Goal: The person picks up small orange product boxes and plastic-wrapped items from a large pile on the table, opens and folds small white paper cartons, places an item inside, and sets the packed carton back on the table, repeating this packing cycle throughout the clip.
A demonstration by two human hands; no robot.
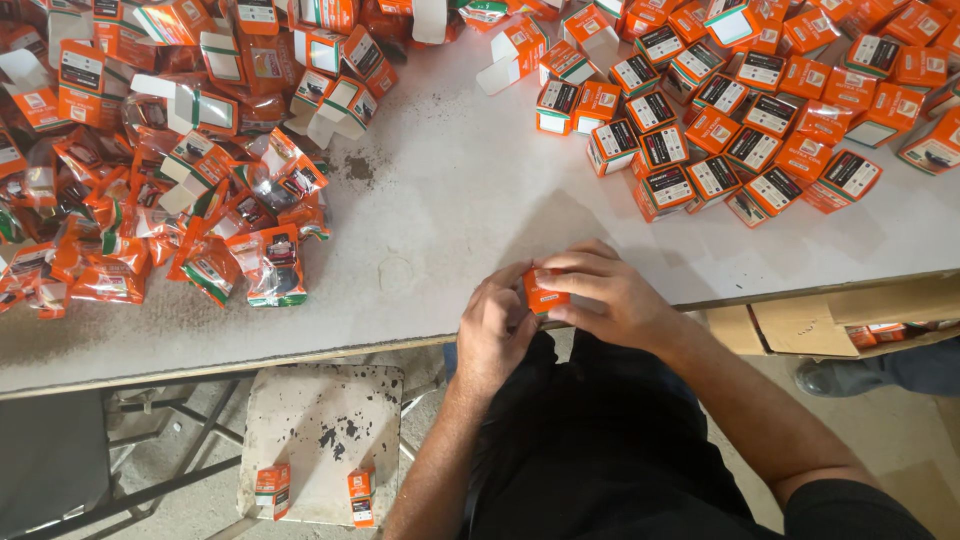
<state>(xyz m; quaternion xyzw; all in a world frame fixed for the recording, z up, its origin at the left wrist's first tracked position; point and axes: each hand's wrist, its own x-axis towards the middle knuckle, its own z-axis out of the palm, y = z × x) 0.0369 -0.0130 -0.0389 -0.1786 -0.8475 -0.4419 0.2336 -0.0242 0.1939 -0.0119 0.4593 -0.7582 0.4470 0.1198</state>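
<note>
Black lap at the bottom, left hand [497, 322] and right hand [608, 290] both wrapped around one small orange box [541, 293] (mostly hidden), at the white table [450, 190] edge, box pile [740, 110] behind, packets [150, 200] left.

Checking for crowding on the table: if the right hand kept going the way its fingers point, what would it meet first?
The right hand points leftward, so it would first meet the small orange box it already grips, then the left hand directly behind it.
</note>
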